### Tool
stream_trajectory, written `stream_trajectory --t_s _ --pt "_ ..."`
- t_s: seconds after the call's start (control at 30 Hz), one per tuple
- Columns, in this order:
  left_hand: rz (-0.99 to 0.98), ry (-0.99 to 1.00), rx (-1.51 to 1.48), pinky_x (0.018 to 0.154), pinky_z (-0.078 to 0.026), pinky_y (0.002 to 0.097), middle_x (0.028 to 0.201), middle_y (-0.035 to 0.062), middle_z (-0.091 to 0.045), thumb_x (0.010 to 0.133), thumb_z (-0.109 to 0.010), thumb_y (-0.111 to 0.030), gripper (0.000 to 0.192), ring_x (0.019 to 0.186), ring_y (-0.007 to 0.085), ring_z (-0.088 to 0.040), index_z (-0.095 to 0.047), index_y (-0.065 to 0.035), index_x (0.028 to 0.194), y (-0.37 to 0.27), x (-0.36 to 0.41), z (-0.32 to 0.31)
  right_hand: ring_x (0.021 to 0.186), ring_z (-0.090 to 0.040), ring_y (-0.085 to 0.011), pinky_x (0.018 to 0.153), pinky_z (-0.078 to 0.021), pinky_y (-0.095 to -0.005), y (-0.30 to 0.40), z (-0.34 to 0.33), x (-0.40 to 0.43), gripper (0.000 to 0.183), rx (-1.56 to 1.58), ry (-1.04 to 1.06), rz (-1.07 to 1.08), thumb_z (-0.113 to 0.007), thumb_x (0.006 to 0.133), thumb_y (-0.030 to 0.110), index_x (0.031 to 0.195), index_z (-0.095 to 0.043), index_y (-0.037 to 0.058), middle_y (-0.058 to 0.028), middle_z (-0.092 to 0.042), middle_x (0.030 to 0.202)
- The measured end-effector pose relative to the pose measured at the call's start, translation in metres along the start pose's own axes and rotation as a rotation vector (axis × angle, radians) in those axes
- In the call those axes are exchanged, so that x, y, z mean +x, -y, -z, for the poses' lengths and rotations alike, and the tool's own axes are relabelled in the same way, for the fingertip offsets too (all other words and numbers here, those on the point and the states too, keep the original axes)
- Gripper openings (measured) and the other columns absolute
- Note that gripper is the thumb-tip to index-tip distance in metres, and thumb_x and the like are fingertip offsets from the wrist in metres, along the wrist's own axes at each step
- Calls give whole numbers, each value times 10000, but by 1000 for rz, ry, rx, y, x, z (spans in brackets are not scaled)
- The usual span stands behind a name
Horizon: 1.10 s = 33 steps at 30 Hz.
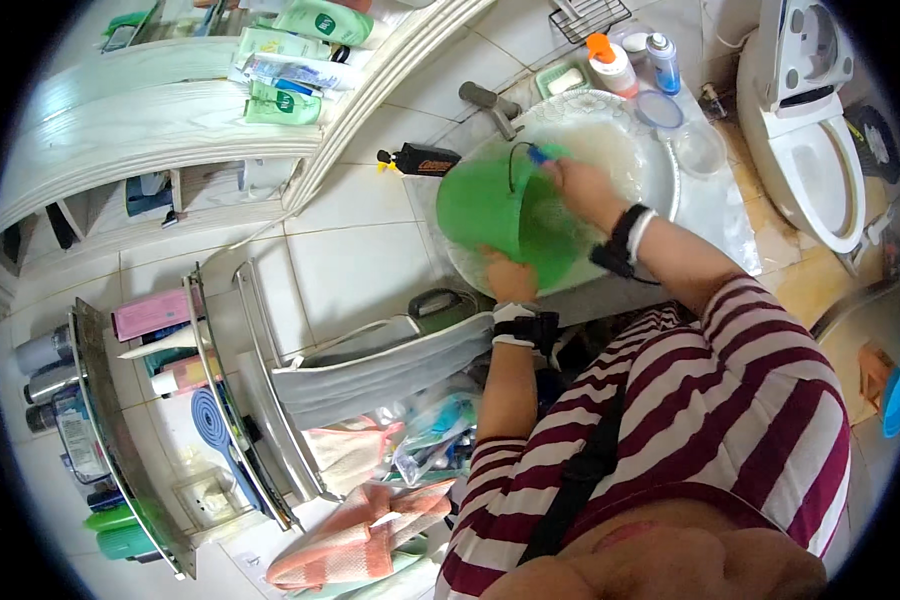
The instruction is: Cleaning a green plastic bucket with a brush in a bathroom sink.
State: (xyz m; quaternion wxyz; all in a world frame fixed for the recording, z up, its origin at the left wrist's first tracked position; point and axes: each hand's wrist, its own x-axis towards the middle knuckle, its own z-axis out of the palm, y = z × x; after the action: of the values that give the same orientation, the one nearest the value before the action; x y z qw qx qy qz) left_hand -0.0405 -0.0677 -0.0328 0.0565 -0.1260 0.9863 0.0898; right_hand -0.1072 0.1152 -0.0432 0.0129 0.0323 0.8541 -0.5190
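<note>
A green plastic bucket [476, 202] lies tilted over the white washbasin [675, 187], its opening facing right. My left hand [510, 279] grips the bucket near its lower edge; the fingertips are partly hidden against the green wall. At the bucket's upper rim, my right hand [579, 187] holds a small blue item [538, 154], perhaps the grip on the bucket's thin handle; its exact kind is unclear. The dark wire handle [511, 169] curves beside it. Cloudy, foamy water [615, 154] lies in the basin. The metal faucet [495, 111] stands just above the bucket.
A black bottle [427, 160] lies left of the bucket. Behind the basin are a soap dish [562, 79], an orange-topped pump bottle [613, 67] and a blue spray can [663, 64]. A toilet [817, 165] stands at right; a gray cloth [390, 375] hangs at lower left.
</note>
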Motion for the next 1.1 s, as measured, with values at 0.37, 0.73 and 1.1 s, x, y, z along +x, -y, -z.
stream_trajectory --t_s 0.37,0.73,1.1 --pt "159 107 -140 756 -455 426 928 264 -588 712 -566 -189 817 876 388 -573 -110 60 1343 -28 -7 3 667 -563 -388 604 -438 -466 11 4 -10 336 -131 62 229 -463 864 349 879 -518 18 -216 -572 737" --pt "220 201 -479 823 -440 429 1146 241 -491 728 -609 -196 927 1004 388 -515 34 33 1356 11 -24 -23 976 -557 -353 829 -439 -429 -129 -15 45 314 -399 139 -377 -396 843 197 1024 -566 4 -226 -578 1025" --pt "-149 -186 -52 836 -450 429 1276 211 -366 711 -593 -82 430 1140 444 -382 -431 14 1098 -55 26 16 847 -565 -395 756 -429 -464 -40 -12 28 518 13 -154 109 -279 907 434 949 -586 19 -248 -595 866"
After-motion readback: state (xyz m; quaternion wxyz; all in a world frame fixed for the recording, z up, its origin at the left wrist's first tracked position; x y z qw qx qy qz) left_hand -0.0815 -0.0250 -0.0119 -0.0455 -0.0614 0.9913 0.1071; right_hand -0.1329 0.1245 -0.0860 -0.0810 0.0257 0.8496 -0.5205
